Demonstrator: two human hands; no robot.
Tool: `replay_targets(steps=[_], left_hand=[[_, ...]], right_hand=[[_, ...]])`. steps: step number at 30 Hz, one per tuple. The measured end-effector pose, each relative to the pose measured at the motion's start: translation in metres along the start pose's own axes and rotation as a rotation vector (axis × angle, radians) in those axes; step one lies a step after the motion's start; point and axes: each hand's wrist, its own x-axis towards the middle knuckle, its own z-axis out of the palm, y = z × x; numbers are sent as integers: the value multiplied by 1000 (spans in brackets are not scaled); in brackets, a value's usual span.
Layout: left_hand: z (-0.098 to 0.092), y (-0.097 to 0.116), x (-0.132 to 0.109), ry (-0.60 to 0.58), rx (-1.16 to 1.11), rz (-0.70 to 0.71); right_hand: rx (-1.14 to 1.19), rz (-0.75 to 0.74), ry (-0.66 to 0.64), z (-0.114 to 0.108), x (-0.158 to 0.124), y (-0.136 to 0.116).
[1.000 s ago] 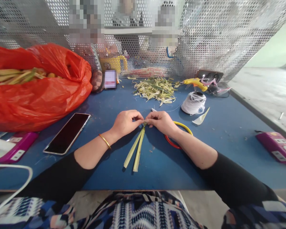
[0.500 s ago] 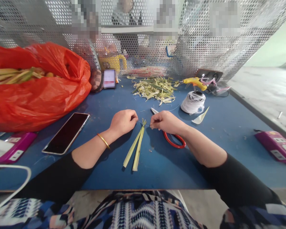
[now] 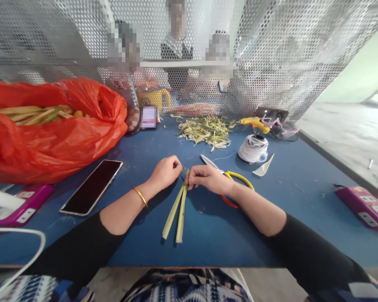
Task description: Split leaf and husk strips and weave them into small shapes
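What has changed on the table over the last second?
Both hands pinched the leaf strips at their tips, then drew apart; now the right hand pinches them again, the left hand closed just beside. Strips, phone, thread spool and red bag stayed put.

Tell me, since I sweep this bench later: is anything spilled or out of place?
Pale leaf trimmings lie scattered in a loose heap at the far middle of the blue table, and one cut sliver lies stray beside the thread spool. The leaf strips pinched by the right hand look intact.
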Motion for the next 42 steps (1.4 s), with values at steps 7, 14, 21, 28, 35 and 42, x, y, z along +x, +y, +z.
replay_targets(steps=[7,14,21,28,35,42], left_hand=[[2,18,-10,-130,-843,-378],[4,17,-9,-174,-880,-352],[6,8,-9,-168,-277,55],[3,8,-9,-167,-108,99],[4,8,-11,-52,-327,12],[1,12,-11,198,-200,231]], right_hand=[[4,49,104,6,4,5],[-96,-56,150,9,4,6],[-475,-60,193,12,-2,-8],[-584,-32,184,13,-4,-11],[-237,-159,293,9,0,-2],[-46,-144,305,11,0,-5]])
